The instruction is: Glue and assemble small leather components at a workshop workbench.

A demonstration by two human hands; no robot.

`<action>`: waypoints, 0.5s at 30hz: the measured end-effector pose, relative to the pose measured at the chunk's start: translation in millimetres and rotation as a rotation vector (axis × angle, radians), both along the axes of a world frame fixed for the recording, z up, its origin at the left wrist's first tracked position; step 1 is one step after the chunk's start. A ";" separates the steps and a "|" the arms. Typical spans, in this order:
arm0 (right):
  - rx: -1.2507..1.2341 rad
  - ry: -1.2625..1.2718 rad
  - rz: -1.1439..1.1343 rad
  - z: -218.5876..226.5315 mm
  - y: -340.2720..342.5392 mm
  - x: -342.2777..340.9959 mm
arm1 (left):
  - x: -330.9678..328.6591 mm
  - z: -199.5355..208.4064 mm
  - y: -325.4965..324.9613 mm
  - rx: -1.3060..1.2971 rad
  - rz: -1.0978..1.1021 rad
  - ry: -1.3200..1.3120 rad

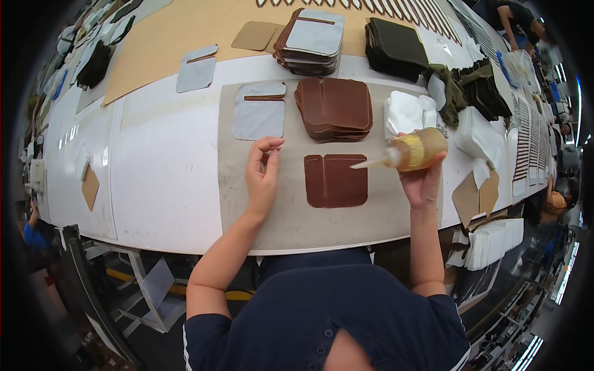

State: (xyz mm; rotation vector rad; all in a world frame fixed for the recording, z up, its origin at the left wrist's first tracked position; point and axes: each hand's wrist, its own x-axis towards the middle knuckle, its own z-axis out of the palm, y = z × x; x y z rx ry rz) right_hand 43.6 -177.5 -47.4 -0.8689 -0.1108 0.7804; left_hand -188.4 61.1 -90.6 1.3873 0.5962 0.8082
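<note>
My right hand is wrapped round a squeeze bottle with amber contents, a yellow label and a long pale nozzle. The bottle is tipped sideways, its nozzle pointing left over a brown leather panel with a slit from its top edge. That panel lies flat on a grey mat. Left of it, my left hand hovers with loosely curled fingers and nothing in it. Just beyond that hand lies a light grey panel with a brown strip. A stack of brown leather panels sits behind the single one.
Farther back stand a stack of grey-faced panels and a dark stack. White folded cloth lies behind the bottle. Another grey panel rests at the left. Other people work at the edges of view.
</note>
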 end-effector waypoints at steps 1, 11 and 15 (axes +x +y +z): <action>0.003 0.001 0.000 3.0 6.5 -2.9 | -0.8 -1.3 0.4 -0.001 0.002 0.006; -0.226 -0.542 0.126 0.3 41.3 -10.7 | -0.7 0.9 0.5 0.021 -0.007 0.009; -0.213 -0.588 0.128 -0.4 45.4 -12.0 | -2.7 -2.1 1.1 0.022 -0.026 0.036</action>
